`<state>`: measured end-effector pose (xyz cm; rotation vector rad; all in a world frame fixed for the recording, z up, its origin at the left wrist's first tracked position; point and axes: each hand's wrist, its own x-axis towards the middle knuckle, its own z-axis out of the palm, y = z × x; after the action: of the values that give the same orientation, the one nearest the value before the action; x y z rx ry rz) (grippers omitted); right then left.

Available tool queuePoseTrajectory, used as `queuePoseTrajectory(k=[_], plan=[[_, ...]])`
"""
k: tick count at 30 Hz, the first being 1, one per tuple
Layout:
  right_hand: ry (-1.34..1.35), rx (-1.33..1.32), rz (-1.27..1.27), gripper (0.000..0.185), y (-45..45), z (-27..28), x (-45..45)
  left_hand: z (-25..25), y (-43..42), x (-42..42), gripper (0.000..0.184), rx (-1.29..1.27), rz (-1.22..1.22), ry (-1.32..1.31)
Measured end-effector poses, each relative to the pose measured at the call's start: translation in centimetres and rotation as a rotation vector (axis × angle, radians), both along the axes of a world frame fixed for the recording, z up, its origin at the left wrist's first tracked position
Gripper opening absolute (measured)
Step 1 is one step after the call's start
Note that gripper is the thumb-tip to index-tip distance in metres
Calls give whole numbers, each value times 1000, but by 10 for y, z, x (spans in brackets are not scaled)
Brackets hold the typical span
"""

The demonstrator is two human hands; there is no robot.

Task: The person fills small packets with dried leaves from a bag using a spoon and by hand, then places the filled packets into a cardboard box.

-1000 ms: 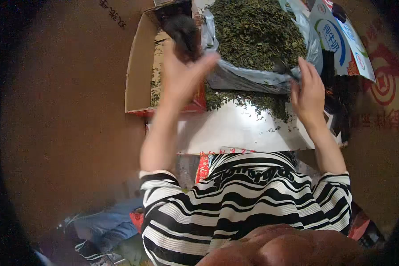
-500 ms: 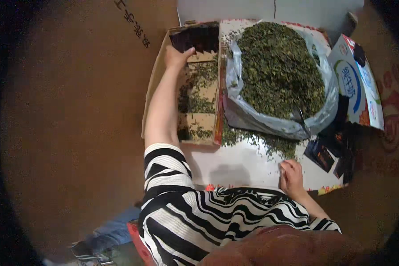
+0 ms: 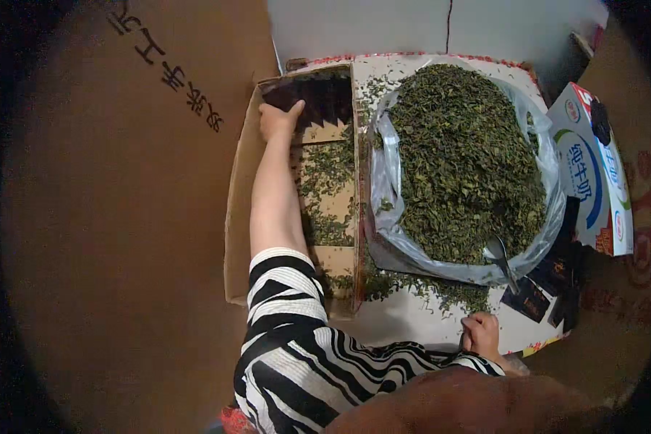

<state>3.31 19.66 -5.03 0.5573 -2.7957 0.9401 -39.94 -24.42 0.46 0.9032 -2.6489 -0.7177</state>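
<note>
Inside a long cardboard box point(image 3: 240, 210), dark packets point(image 3: 325, 100) stand in a row at the far end. My left hand point(image 3: 277, 121) is closed on the near left side of that row, thumb out to the right and the other fingers mostly hidden. My right hand point(image 3: 482, 334) is curled at the table's near edge; whatever its fingers may hold is hidden. Beyond it, a clear plastic bag point(image 3: 390, 170) lies open, heaped with dried green tea leaves point(image 3: 470, 166). A metal spoon point(image 3: 502, 259) rests on the near right of the heap.
Loose leaves are scattered over the box floor and the white tabletop point(image 3: 405, 318). Flat dark packets point(image 3: 529, 300) lie at the table's right corner. A white and blue milk carton box point(image 3: 586, 170) stands to the right. A pale panel point(image 3: 369, 29) rises behind the table.
The view has shifted, so the box, bag and table appear lower. My left hand stays at the packets, its thumb now a little nearer them. My right hand remains curled at the table edge.
</note>
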Motion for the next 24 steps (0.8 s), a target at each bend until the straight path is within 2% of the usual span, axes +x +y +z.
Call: queuePoseTrajectory(k=[8, 15, 19, 24], plan=[[-72, 7, -8, 42, 2, 1, 3, -10, -8, -4, 86, -48, -139, -103], [-16, 13, -1, 38, 3, -5, 1, 17, -3, 1, 44, -90, -158, -288], [-41, -18, -30, 40, 1, -1, 1, 8, -5, -4, 33, -198, -126, -216], [-46, -15, -8, 39, 4, -5, 0, 12, -10, -4, 34, -233, -143, -271]])
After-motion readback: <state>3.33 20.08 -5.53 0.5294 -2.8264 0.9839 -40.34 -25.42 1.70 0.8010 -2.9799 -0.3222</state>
